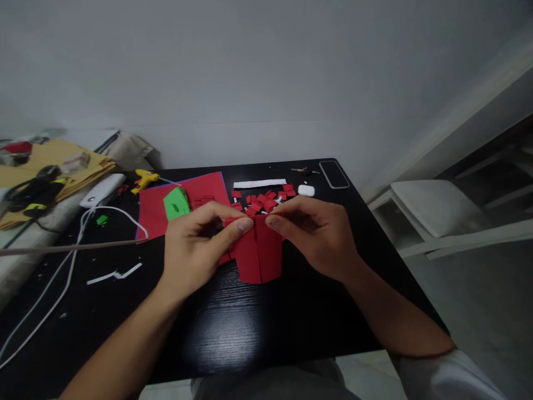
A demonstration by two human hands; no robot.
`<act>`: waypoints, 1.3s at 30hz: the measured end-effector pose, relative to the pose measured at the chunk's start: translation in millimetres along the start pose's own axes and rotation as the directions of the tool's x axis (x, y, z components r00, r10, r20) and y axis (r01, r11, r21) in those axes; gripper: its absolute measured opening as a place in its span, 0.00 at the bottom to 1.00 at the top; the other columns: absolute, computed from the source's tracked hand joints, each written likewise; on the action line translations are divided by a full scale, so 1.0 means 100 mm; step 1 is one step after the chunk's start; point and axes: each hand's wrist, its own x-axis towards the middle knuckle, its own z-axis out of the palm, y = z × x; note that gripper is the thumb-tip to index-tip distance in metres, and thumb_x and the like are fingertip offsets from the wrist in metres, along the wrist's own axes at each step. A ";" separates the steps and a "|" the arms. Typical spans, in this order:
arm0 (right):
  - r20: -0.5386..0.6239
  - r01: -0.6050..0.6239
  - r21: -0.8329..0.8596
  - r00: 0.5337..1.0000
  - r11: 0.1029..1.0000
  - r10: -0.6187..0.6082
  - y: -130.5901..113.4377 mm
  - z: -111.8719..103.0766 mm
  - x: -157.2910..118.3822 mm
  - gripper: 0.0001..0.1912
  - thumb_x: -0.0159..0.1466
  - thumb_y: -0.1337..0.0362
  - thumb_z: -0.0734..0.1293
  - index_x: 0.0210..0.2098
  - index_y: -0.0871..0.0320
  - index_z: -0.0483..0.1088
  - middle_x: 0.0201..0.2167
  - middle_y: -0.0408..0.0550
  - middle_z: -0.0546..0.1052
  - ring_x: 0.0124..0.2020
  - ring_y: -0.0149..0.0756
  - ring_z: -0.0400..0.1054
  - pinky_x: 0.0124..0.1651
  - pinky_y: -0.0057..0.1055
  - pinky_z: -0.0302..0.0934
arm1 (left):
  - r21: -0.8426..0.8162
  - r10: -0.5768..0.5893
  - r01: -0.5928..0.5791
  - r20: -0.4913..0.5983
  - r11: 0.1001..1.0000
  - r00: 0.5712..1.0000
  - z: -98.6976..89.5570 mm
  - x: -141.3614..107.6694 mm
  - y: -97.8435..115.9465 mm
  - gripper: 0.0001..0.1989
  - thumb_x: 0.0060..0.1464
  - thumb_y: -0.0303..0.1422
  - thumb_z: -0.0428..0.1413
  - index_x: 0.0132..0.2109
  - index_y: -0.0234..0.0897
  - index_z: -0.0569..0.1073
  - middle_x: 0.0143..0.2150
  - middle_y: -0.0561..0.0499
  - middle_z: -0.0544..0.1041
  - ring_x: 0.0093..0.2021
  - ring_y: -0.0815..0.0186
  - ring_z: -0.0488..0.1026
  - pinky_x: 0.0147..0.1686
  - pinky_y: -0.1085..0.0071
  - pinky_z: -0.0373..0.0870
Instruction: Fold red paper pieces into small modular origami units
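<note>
My left grip (195, 244) pinched the upper left edge of a red paper-like piece (270, 255), and my right grip (322, 239) pinched its upper right. The piece was upright over the middle of the black counter (325, 322); I could not tell whether its lower end touched. A dark seam (259, 258) ran down its front. Uneven pulling could have spread that seam, and squeezing too hard could have creased it. A forward slip might have scattered the small red pieces (266, 201) on the far side.

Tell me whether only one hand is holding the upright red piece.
No, the left hand and the right hand both pinch the red piece near its upper edge.
</note>
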 end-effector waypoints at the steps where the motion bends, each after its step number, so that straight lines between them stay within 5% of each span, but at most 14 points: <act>1: 0.002 -0.003 0.007 1.000 1.000 0.003 0.00 0.00 0.00 0.05 0.65 0.62 0.75 0.35 0.56 0.80 0.30 0.43 0.83 0.31 0.31 0.78 0.36 0.26 0.73 | -0.009 -0.009 0.009 0.003 1.000 1.000 0.00 0.00 0.00 0.05 0.57 0.35 0.67 0.35 0.39 0.82 0.27 0.55 0.77 0.25 0.72 0.69 0.24 0.75 0.65; 8: -0.005 -0.051 0.069 0.999 0.996 0.052 0.04 -0.01 0.03 0.05 0.63 0.62 0.76 0.34 0.56 0.81 0.31 0.43 0.84 0.32 0.31 0.78 0.36 0.26 0.73 | -0.039 -0.081 0.084 0.075 0.996 0.994 -0.03 0.05 -0.01 0.07 0.60 0.37 0.64 0.36 0.40 0.81 0.26 0.55 0.74 0.24 0.73 0.66 0.23 0.76 0.62; 30: -0.016 -0.112 0.082 0.993 0.990 0.114 0.05 -0.02 0.08 0.09 0.61 0.58 0.78 0.33 0.57 0.80 0.29 0.44 0.83 0.30 0.31 0.77 0.33 0.26 0.71 | -0.030 -0.113 0.114 0.023 0.993 0.993 -0.02 0.07 -0.04 0.10 0.62 0.38 0.63 0.34 0.39 0.81 0.29 0.54 0.77 0.29 0.71 0.70 0.29 0.76 0.68; 34: -0.035 -0.147 0.115 0.988 0.982 0.152 0.06 -0.03 0.09 0.13 0.59 0.53 0.79 0.32 0.57 0.80 0.29 0.45 0.83 0.31 0.34 0.79 0.34 0.28 0.74 | -0.085 -0.097 0.104 0.074 0.991 0.993 -0.03 0.08 -0.03 0.08 0.63 0.38 0.62 0.44 0.40 0.82 0.33 0.52 0.79 0.30 0.70 0.73 0.30 0.76 0.70; 39: -0.060 -0.178 0.101 0.981 0.979 0.185 0.08 -0.05 0.11 0.15 0.58 0.51 0.79 0.33 0.56 0.80 0.28 0.44 0.83 0.27 0.33 0.77 0.28 0.28 0.72 | -0.118 0.005 0.016 0.175 0.993 0.985 -0.04 0.07 -0.04 0.23 0.53 0.33 0.70 0.56 0.43 0.78 0.42 0.50 0.81 0.38 0.67 0.78 0.38 0.73 0.76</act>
